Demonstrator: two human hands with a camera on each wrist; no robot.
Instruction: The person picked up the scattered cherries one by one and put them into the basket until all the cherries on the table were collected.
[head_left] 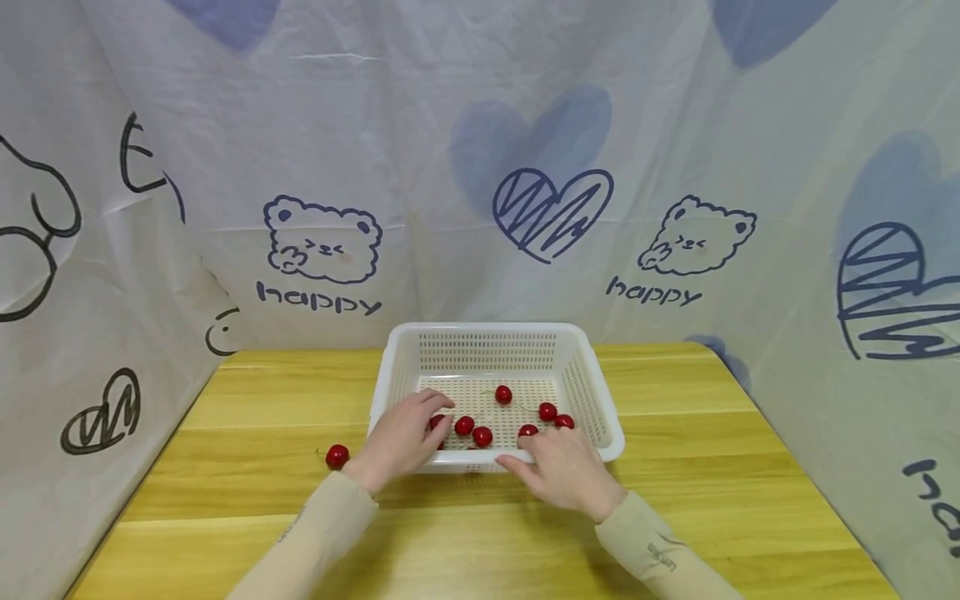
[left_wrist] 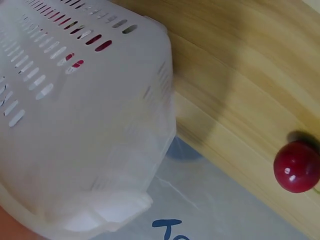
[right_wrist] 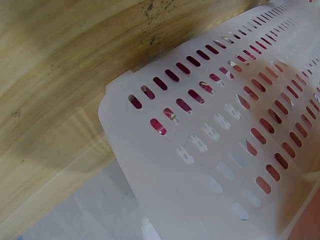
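Note:
A white perforated plastic basket (head_left: pixel 491 328) stands on the table with several red cherries (head_left: pixel 503 395) in it. My left hand (head_left: pixel 401 435) reaches over the basket's front left corner, thumb and forefinger apart beside a partly hidden cherry (head_left: pixel 437 422). Over the front rim, towards the right, lies my right hand (head_left: pixel 566 471). Its thumb is at the rim, and its other fingers go down inside close to a cherry (head_left: pixel 528 431); I cannot tell whether they grip it. In the right wrist view, skin shows through the slots of the basket wall (right_wrist: pixel 145 170).
One stemmed cherry (head_left: pixel 337 457) lies on the wooden table (head_left: pixel 697 467), left of the basket; the left wrist view shows a loose cherry (left_wrist: pixel 297 167) too. White cloth (head_left: pixel 420 208) printed with hearts and bears hangs behind and along both sides.

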